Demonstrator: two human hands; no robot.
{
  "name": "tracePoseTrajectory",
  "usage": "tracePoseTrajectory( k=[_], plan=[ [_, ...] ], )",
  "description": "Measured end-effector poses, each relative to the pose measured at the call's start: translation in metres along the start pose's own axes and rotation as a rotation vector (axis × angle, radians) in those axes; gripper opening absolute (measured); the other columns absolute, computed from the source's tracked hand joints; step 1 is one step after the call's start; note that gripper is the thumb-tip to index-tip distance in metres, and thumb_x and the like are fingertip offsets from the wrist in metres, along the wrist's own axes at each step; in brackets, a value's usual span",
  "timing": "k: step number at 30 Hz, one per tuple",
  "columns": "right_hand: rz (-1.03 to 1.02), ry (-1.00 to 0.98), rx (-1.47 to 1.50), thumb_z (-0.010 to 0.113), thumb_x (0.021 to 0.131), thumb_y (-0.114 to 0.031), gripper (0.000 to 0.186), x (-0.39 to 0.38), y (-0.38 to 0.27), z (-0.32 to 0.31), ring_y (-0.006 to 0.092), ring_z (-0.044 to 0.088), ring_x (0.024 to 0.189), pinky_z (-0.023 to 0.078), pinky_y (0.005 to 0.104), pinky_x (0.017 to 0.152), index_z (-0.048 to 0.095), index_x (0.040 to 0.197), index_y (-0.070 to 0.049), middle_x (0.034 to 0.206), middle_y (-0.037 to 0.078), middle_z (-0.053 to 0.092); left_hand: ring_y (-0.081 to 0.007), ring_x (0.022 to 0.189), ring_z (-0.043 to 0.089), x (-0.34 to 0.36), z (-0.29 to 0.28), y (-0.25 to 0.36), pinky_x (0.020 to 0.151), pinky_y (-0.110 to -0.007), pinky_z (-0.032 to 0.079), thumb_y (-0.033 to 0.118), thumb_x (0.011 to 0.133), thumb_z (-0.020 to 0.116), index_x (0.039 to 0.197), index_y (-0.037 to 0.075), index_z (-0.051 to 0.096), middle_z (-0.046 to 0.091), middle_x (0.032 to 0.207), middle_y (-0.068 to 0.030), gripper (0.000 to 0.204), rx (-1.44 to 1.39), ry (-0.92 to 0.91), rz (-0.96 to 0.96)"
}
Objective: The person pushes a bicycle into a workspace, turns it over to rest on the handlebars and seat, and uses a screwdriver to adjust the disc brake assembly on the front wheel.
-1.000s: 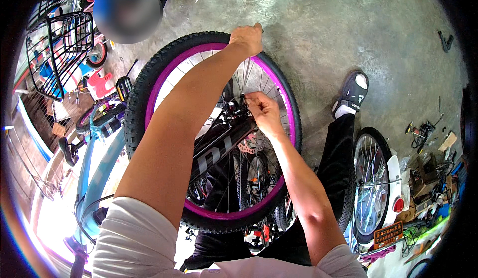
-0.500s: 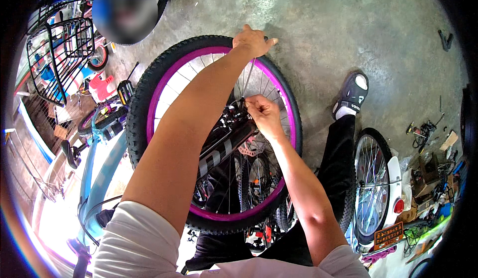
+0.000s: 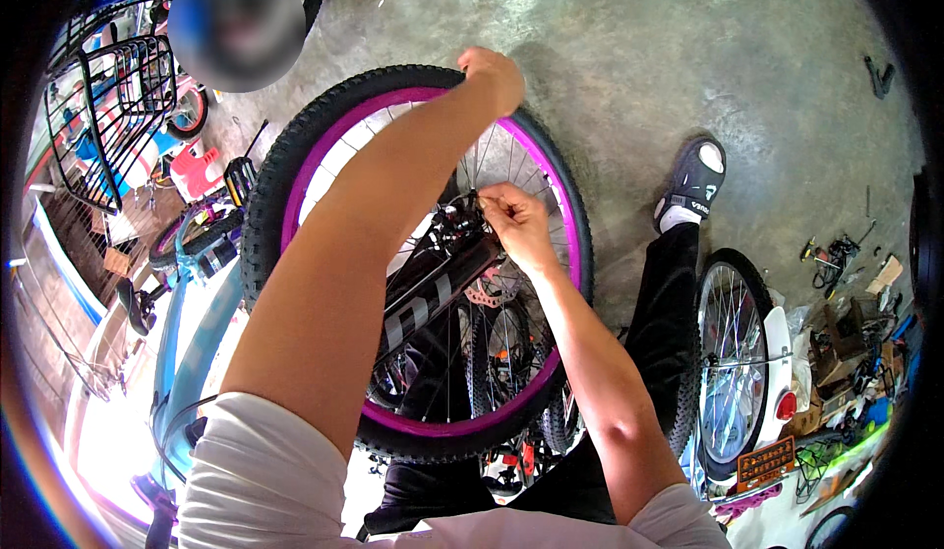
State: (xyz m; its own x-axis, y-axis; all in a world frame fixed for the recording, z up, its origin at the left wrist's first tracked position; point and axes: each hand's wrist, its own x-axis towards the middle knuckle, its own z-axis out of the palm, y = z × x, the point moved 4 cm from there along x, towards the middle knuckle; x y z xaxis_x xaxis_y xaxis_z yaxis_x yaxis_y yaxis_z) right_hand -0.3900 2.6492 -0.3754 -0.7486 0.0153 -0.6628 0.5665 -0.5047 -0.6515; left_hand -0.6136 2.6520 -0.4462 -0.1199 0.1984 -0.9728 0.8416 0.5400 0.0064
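1. The magenta-rimmed wheel (image 3: pixel 280 171), with a knobby black tyre, is at the centre, over the person's black-trousered legs.
2. The left hand (image 3: pixel 495 79) is at the wheel's top edge, wrist bent; its fingers are partly hidden, so whether they grip the tyre I cannot tell.
3. The right hand (image 3: pixel 519 227) is near the wheel's middle, its fingers pinched narrowly on a small dark part (image 3: pixel 474 198), too small to identify.
4. A dark tube (image 3: pixel 438 288) with pale marks slants across the wheel's spokes, beside a pinkish disc rotor (image 3: pixel 486 291).
5. Left of the wheel stands a light-blue frame (image 3: pixel 202 328); farther up-left, a black wire basket (image 3: pixel 118 116).
6. Right of the wheel are a dark shoe (image 3: pixel 694 177) and a white-fendered wheel (image 3: pixel 733 362).
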Motion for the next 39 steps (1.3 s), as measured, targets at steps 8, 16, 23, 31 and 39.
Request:
tracePoseTrajectory(
  k=[8, 16, 23, 31, 39],
  plan=[
    [0.01, -0.018, -0.015, 0.072, 0.099, -0.001, 0.008, 0.001, 0.005, 0.002, 0.0024, 0.041, 0.064, 0.032, 0.0229, 0.057, 0.075, 0.106, -0.002, 0.07, -0.009, 0.049, -0.0432, 0.114, 0.073, 0.012, 0.024, -0.007, 0.082, -0.052, 0.063, 0.045, 0.096, 0.066, 0.112, 0.005, 0.079, 0.075, 0.119, -0.0241, 0.044, -0.475, 0.441, -0.207],
    [0.049, -0.028, -0.03, 0.072, 0.099, -0.002, 0.007, -0.002, -0.006, -0.002, 0.0022, 0.038, 0.063, 0.03, 0.0234, 0.055, 0.075, 0.105, -0.003, 0.069, -0.01, 0.047, -0.0427, 0.119, 0.068, 0.005, 0.04, -0.001, 0.102, -0.051, 0.052, 0.064, 0.105, 0.039, 0.119, 0.007, 0.076, 0.073, 0.126, -0.0228, 0.069, -1.391, 0.555, -0.8],
    [0.022, -0.022, 0.021, 0.071, 0.1, -0.003, 0.007, -0.002, -0.005, -0.004, 0.0021, 0.038, 0.063, 0.03, 0.0227, 0.055, 0.075, 0.106, -0.003, 0.068, -0.01, 0.047, -0.021, 0.065, 0.066, 0.017, 0.021, 0.005, 0.052, -0.034, 0.05, 0.026, 0.113, 0.036, 0.123, 0.006, 0.063, 0.071, 0.084, -0.0141, 0.034, -2.706, 0.124, -0.923],
    [0.035, -0.022, 0.01, 0.071, 0.099, -0.002, 0.006, -0.001, 0.006, 0.001, 0.0022, 0.039, 0.063, 0.031, 0.0227, 0.055, 0.075, 0.105, -0.002, 0.068, -0.009, 0.047, -0.0093, 0.055, 0.047, 0.01, 0.036, 0.006, 0.052, -0.026, 0.036, 0.059, 0.105, 0.06, 0.11, 0.012, 0.06, 0.057, 0.077, -0.0008, 0.048, -2.579, -0.017, -0.525],
    [0.012, -0.015, 0.01, 0.072, 0.099, -0.002, 0.006, -0.001, 0.0, 0.004, 0.0024, 0.045, 0.068, 0.036, 0.0221, 0.059, 0.074, 0.105, -0.001, 0.074, -0.008, 0.055, -0.0093, 0.061, 0.045, -0.002, -0.031, -0.027, 0.046, -0.027, 0.028, 0.045, 0.09, 0.086, 0.095, 0.005, 0.06, 0.05, 0.077, -0.0009, 0.049, -2.034, 0.334, 0.013]
  ],
)
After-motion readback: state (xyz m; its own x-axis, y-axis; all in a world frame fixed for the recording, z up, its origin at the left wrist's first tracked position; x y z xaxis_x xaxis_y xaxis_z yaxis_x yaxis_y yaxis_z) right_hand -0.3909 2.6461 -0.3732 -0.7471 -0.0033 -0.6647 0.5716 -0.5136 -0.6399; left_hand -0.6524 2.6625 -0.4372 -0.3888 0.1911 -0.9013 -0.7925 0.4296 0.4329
